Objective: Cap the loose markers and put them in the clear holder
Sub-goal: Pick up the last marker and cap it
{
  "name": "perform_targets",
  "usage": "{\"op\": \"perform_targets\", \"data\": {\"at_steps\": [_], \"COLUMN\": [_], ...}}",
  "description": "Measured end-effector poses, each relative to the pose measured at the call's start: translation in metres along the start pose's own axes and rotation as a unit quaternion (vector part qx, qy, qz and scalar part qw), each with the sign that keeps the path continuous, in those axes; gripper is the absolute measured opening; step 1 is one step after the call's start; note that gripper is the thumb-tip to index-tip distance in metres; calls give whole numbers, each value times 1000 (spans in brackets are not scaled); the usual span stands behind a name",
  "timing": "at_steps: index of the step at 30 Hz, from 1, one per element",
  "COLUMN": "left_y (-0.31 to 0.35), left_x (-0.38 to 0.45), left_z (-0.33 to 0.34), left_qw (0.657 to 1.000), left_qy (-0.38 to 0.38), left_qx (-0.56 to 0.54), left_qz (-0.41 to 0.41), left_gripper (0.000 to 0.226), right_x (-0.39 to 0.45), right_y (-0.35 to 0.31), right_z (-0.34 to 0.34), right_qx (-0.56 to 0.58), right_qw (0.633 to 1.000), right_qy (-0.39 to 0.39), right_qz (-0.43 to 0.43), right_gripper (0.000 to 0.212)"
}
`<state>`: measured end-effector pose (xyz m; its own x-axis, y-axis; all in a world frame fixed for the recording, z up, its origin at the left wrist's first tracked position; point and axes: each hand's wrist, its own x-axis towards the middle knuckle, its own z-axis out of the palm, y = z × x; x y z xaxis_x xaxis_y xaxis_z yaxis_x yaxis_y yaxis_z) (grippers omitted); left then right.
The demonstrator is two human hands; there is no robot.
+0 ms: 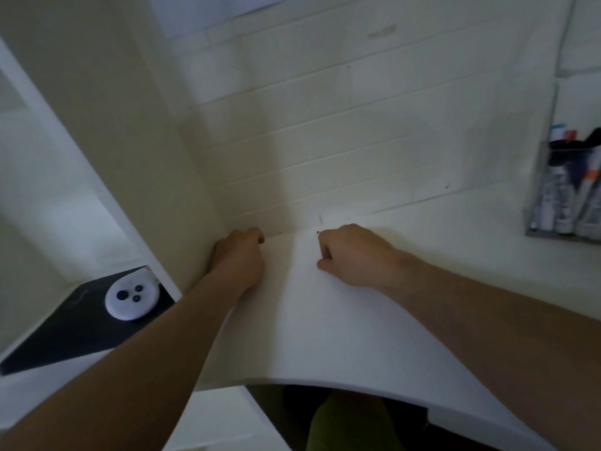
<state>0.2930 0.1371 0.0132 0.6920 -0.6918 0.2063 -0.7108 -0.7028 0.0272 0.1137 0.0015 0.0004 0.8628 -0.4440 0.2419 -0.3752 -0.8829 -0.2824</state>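
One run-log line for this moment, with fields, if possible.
left hand: curled, at wall corner | right hand: curled on white table | held item: cannot tell | clear holder: far right, markers inside

Worktop (pixel 341 320) plain white, wall (pixel 309 125) white with brick-line pattern, clear holder (pixel 566 193) right edge showing black, red, blue, orange marker bits, lower left black slab (pixel 65 333) carrying white disc (pixel 132 297) with three black dots.

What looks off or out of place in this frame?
No loose markers are visible on the white desk. The clear plastic holder at far right already holds capped markers upright. Left hand and right hand rest curled at the wall edge; whether either holds anything cannot be told.
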Motion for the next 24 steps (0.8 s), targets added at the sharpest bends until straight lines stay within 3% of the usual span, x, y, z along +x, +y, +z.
{"op": "perform_targets", "data": {"at_steps": [5, 9, 12, 17, 22, 24], "left_y": [7, 12, 14, 44, 124, 147], "left_x": [8, 6, 4, 4, 5, 11], "left_z": [10, 13, 13, 22, 13, 14], "left_qw": [996, 997, 994, 990, 928, 906], "left_qy": [26, 4, -59, 8, -36, -45], "left_qx": [-90, 80, 86, -106, -348, -397], "left_qz": [9, -22, -26, 90, 125, 141], "left_gripper": [33, 23, 26, 32, 36, 33], "right_x": [-32, -52, -62, -68, -74, -78], "right_y": [56, 102, 118, 116, 128, 140], "right_z": [-37, -54, -45, -27, -34, -42], "right_qx": [-20, -23, 26, 18, 28, 23], "right_qw": [998, 995, 995, 994, 984, 981], "right_qy": [-28, -33, 14, 75, 135, 152], "right_qz": [49, 93, 99, 77, 113, 123], "right_gripper": [17, 21, 20, 13, 51, 51]}}
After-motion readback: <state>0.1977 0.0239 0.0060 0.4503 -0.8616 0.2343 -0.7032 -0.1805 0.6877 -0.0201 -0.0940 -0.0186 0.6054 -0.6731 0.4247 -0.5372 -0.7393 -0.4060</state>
